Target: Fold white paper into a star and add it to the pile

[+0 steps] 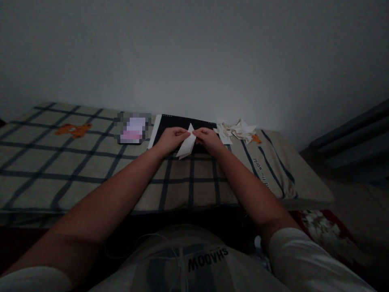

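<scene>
Between my two hands is a folded white piece of paper point(187, 147), its pointed tip upward and its layers slightly parted at the lower end. My left hand point(173, 138) pinches its left edge between thumb and fingers. On the opposite edge, my right hand point(209, 139) pinches it near the tip. Both hands are over a black notebook or folder point(179, 120) with a white strip along its left side. Right of it lies a heap of folded white paper pieces point(238, 129).
A plaid cloth point(91, 166) with dark stripes covers the bed-like surface. A blurred-out phone point(133, 129) lies left of the black notebook. The grey wall point(194, 61) rises right behind. On the floor at right, a red container point(326, 227) holds pale scraps. A thin white cable point(152, 234) hangs before me.
</scene>
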Action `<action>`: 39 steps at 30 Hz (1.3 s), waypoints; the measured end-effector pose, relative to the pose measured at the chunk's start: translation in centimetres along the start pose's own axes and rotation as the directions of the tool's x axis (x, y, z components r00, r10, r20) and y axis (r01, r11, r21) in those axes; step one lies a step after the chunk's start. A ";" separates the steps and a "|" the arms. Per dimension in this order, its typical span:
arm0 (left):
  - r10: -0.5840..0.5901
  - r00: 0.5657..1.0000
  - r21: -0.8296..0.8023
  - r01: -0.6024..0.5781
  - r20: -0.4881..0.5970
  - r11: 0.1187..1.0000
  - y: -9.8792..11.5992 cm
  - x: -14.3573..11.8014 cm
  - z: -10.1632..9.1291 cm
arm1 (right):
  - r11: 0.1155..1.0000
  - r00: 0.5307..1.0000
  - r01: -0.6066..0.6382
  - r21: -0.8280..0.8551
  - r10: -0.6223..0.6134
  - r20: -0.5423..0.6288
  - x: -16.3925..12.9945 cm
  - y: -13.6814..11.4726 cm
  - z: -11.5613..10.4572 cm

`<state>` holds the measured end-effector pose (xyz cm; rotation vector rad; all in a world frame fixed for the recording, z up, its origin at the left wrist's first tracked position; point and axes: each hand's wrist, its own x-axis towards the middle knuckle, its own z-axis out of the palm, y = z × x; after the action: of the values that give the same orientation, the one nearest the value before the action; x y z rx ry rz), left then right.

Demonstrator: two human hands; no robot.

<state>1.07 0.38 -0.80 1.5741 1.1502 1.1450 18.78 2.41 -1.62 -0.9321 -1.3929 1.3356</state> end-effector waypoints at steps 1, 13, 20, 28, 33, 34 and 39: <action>0.013 1.000 0.013 -0.013 0.011 1.000 -0.2 0.1 0.0 | 1.000 1.000 -0.009 0.023 0.009 0.011 0.1 0.1 0.0; -0.187 0.932 -0.212 0.259 0.310 0.942 0.4 -0.3 0.1 | 0.991 0.984 0.122 -0.047 -0.127 -0.128 0.2 0.1 -0.3; -0.173 0.904 -0.216 0.273 0.392 0.937 0.5 -0.5 0.1 | 0.983 0.967 0.153 -0.104 -0.170 -0.187 0.1 -0.2 -0.3; -0.142 0.925 -0.140 0.201 0.351 0.970 0.8 -0.6 -0.1 | 0.996 0.984 0.094 -0.007 -0.094 -0.148 0.5 0.0 -0.5; -0.133 0.939 -0.106 0.174 0.316 0.979 1.0 -0.7 0.1 | 0.992 0.980 0.124 0.022 -0.119 -0.158 0.4 -0.2 -0.5; -0.129 0.940 -0.095 0.166 0.315 0.981 1.1 -0.7 0.1 | 0.991 0.979 0.130 0.017 -0.125 -0.163 0.4 -0.2 -0.5; -0.143 0.932 -0.058 0.171 0.332 0.984 1.1 -0.8 0.1 | 0.987 0.969 0.153 -0.044 -0.158 -0.192 0.1 -0.4 -0.4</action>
<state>1.23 -0.64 0.09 1.5080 0.9718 0.7811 19.16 2.57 -1.23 -0.9269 -1.3088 1.0795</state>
